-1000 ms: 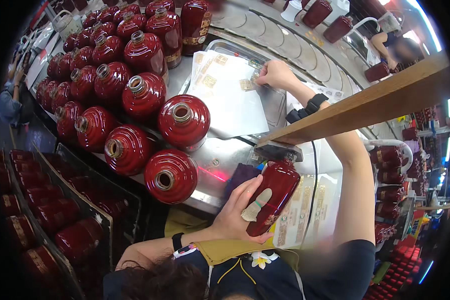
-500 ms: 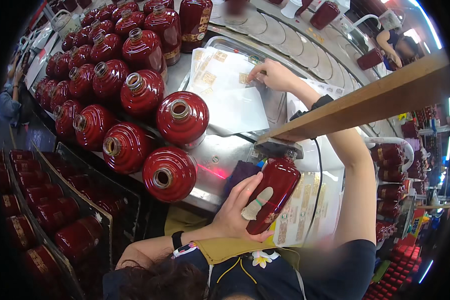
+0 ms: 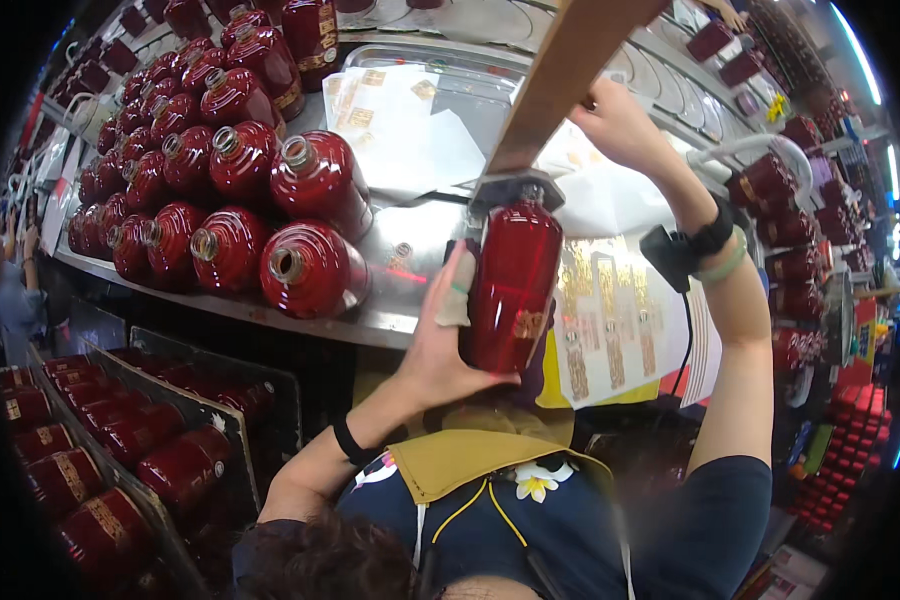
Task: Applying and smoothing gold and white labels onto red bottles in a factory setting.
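Roughly two dozen round red bottles [image 3: 220, 170] stand packed on the metal counter [image 3: 410, 250] at ten o'clock; an exact count cannot be made. At centre, the left hand [image 3: 448, 340] grips one tall glossy red bottle [image 3: 513, 285], gold label low on its body, neck under a wooden beam [image 3: 560, 70]. At one o'clock, the right hand [image 3: 620, 125] closes near the beam; its grasp cannot be told.

My metal workbench [image 3: 390, 320] stretches leftward, crowded with red bottles [image 3: 220, 190]. Below it, dark crates [image 3: 120, 440] hold more bottles. Shelves [image 3: 850, 440] of red boxes glow at my right, under bright strip lights [image 3: 855, 50].
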A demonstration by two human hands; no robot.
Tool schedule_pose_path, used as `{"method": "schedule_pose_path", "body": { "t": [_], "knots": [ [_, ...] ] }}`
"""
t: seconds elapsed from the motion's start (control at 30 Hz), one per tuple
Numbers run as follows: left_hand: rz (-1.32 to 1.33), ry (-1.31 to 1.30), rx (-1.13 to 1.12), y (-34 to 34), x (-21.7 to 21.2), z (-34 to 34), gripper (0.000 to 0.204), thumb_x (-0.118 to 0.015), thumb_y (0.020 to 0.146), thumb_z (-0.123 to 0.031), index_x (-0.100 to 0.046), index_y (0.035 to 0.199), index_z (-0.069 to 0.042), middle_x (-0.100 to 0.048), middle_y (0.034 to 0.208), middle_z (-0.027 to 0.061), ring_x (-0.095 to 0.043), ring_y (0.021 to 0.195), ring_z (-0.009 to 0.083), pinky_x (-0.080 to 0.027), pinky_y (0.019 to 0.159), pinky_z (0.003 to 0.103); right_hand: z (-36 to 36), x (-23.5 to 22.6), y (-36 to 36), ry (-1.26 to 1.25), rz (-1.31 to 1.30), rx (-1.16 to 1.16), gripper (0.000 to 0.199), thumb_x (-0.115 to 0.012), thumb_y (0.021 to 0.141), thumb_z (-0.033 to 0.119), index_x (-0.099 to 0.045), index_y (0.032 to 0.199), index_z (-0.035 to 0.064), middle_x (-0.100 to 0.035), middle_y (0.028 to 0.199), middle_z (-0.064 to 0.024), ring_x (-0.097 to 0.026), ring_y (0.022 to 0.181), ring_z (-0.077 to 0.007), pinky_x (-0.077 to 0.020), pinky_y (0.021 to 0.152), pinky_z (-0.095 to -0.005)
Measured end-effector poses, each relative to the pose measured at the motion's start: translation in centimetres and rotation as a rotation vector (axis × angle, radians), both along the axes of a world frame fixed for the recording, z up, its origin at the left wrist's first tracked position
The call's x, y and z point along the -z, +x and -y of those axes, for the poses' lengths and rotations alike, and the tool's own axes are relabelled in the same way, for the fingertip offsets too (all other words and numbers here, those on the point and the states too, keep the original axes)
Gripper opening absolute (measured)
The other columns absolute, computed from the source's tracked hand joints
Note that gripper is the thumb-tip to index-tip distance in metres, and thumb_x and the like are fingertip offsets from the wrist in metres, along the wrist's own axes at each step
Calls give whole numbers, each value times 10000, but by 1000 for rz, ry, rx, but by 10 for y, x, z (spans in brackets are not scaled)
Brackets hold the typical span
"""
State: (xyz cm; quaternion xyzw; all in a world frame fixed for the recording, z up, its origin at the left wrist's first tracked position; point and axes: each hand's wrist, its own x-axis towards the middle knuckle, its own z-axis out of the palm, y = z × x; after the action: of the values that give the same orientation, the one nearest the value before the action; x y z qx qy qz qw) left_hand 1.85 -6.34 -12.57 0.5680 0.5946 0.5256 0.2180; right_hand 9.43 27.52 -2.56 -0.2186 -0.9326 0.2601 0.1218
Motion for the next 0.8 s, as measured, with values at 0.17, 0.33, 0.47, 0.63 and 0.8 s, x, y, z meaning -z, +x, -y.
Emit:
{"method": "schedule_pose_path", "body": {
  "t": [0.17, 0.33, 0.47, 0.63, 0.8],
  "knots": [
    [82, -60, 7, 7, -12, 0, 896, -928, 699, -234, -513, 1453, 17, -649, 1316, 183, -613, 1230, 349, -369, 1175, 489, 84, -9, 77, -94, -300, 147, 425, -619, 971, 25, -599, 1386, 113, -527, 791, 18, -469, 710, -73, -431, 667, -247],
    [-95, 66, -125, 17, -14, 2, 1196, -1012, 597, -199, -356, 1559, 73, -570, 1465, 239, -598, 1312, 331, -461, 1113, 418, 156, 1, 114, -310, -419, 351, 451, -647, 961, -10, -591, 1398, 89, -545, 813, 47, -421, 695, -27, -384, 640, -198],
    [-186, 96, -129, 19, -17, 4, 1251, -1027, 554, -210, -344, 1564, 71, -536, 1489, 255, -575, 1336, 350, -461, 1113, 418, 201, -8, 96, -481, -554, 338, 465, -661, 954, -17, -578, 1400, 86, -574, 850, 47, -448, 720, -17, -395, 652, -191],
    [147, -12, 46, 4, -29, 5, 1248, -989, 641, -254, -254, 1600, 59, -435, 1556, 259, -441, 1445, 357, -349, 1197, 447, 227, 17, 76, -539, -541, 416, 505, -696, 924, 13, -550, 1403, 74, -608, 837, -2, -511, 702, -60, -441, 644, -234],
    [635, -77, 15, -5, -33, -31, 752, -651, 1028, -174, -226, 1601, 63, -357, 1605, 230, -410, 1470, 297, -358, 1202, 423, 238, 27, 70, -470, -538, 512, 500, -709, 921, 32, -543, 1393, 45, -593, 814, -9, -512, 697, -66, -448, 647, -246]
  ]
}}
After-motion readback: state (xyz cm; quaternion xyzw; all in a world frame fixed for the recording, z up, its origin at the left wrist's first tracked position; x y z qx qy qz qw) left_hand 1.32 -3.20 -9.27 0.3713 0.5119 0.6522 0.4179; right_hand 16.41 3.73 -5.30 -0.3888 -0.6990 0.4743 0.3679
